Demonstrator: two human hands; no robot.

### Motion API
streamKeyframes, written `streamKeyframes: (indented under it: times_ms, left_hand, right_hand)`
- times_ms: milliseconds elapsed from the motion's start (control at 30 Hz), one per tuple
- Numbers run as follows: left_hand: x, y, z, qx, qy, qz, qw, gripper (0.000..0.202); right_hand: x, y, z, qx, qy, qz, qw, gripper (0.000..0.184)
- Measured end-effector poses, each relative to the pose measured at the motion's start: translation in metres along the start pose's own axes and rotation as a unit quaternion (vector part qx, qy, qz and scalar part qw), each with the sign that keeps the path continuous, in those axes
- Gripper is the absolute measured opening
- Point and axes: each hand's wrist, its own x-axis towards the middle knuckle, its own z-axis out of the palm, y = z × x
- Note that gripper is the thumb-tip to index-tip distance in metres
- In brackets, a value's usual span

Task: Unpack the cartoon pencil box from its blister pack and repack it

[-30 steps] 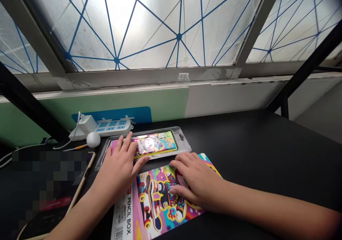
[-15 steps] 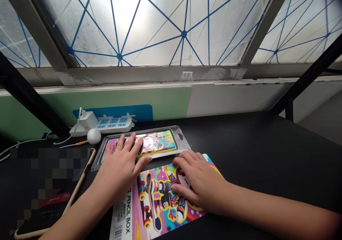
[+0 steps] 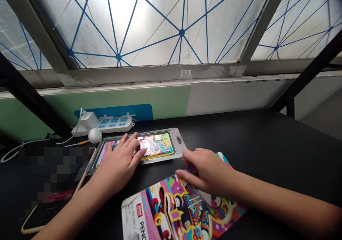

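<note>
My left hand [image 3: 117, 167] lies with its fingers spread over a clear plastic blister pack [image 3: 179, 143]. Inside the pack shows a colourful pencil box [image 3: 159, 145] with a cartoon face and the word SPORT; its left part is partly hidden by my fingers. My right hand [image 3: 210, 168] pinches the far edge of a bright printed card [image 3: 179, 213], thumb on top and fingers curled over the edge. The card bears a skateboard cartoon and the lettering "PENC". Its near edge runs out of view, and it looks tilted, with its left side up off the table.
A phone [image 3: 61, 206] in a pale case lies left of my left forearm. Behind the pack sit a white power strip [image 3: 116, 125] with a plugged-in adapter, a round white object [image 3: 95, 136] and cables. Black frame posts [image 3: 291, 86] flank the black table [image 3: 267, 143].
My right hand has gone from resting flat on the card to gripping its edge. The card has moved right and nearer, and apart from the blister pack. My left hand stays on the pack.
</note>
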Motion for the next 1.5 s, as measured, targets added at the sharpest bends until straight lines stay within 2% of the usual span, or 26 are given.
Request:
streamKeyframes:
  times_ms: [67,167,233,333,400,467,600,733,833,1033,1100,1233,1367,1500]
  left_hand:
    - [0.0,0.0,0.0,0.001,-0.004,-0.001,1.0,0.044]
    - [0.0,0.001,0.0,0.009,-0.003,0.004,1.0,0.043]
    - [-0.001,0.002,0.001,0.018,-0.001,0.01,1.0,0.042]
    - [-0.001,0.002,0.001,0.032,0.003,0.016,0.999,0.043]
    - [-0.002,0.001,0.0,0.034,0.007,0.025,0.999,0.043]
    - [-0.003,0.002,-0.001,0.027,0.011,0.044,0.999,0.042]
    - [-0.01,0.013,-0.005,-0.003,0.025,0.105,0.994,0.033]
    - [-0.018,0.028,-0.01,-0.024,0.05,0.152,0.987,0.026]
    - [-0.019,0.032,-0.01,-0.039,0.048,0.155,0.986,0.025]
    - [-0.018,0.025,0.003,-0.033,0.068,0.147,0.986,0.037]
    - [-0.018,0.024,0.006,-0.022,0.066,0.143,0.987,0.039]
    - [-0.019,0.024,0.007,-0.006,0.064,0.132,0.989,0.041]
    - [-0.02,0.024,0.007,0.011,0.068,0.137,0.988,0.041]
    - [-0.02,0.023,0.007,0.019,0.06,0.145,0.987,0.041]
  right_hand:
    - [0.004,0.011,-0.013,0.019,0.009,0.032,0.999,0.037]
    - [0.014,0.04,-0.032,0.041,0.009,0.119,0.992,0.048]
    - [0.021,0.066,-0.04,0.048,-0.03,0.152,0.987,0.054]
    - [0.028,0.098,-0.043,0.043,-0.053,0.189,0.98,0.057]
    - [0.03,0.106,-0.04,0.034,-0.04,0.192,0.98,0.054]
    - [0.03,0.1,-0.035,0.021,-0.012,0.178,0.984,0.049]
    - [0.026,0.067,-0.024,0.012,0.032,0.134,0.99,0.044]
    - [0.02,0.044,-0.018,0.022,-0.007,0.127,0.992,0.047]
    - [0.019,0.049,-0.021,0.055,-0.063,0.14,0.987,0.047]
    - [0.024,0.083,-0.036,0.082,-0.136,0.185,0.97,0.048]
    - [0.024,0.086,-0.039,0.071,-0.124,0.167,0.975,0.047]
    - [0.023,0.074,-0.035,0.073,-0.04,0.095,0.992,0.042]
    - [0.023,0.063,-0.027,0.118,-0.077,0.121,0.983,0.043]
    - [0.024,0.07,-0.029,0.138,-0.104,0.147,0.974,0.041]
